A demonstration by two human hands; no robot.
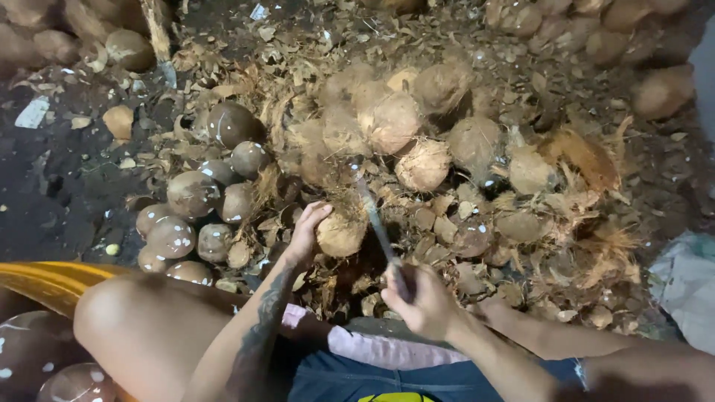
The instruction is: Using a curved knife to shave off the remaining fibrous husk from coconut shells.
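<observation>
My left hand [307, 232] grips a fibrous, partly husked coconut [342, 231] low in the middle of the view. A long knife [375, 220] is held by its handle in my right hand [419, 298], and its blade slants up past the right side of that coconut. Behind it lies a heap of hairy husked coconuts [406, 123]. To the left sits a cluster of smooth brown peeled coconuts [195, 216].
Husk scraps and fibre [573, 223] litter the dark ground. A yellow-orange basin rim [45, 279] at the lower left holds more peeled coconuts [30, 350]. My bare knee [141, 313] is beside it. A white sack [689, 286] lies at the right edge.
</observation>
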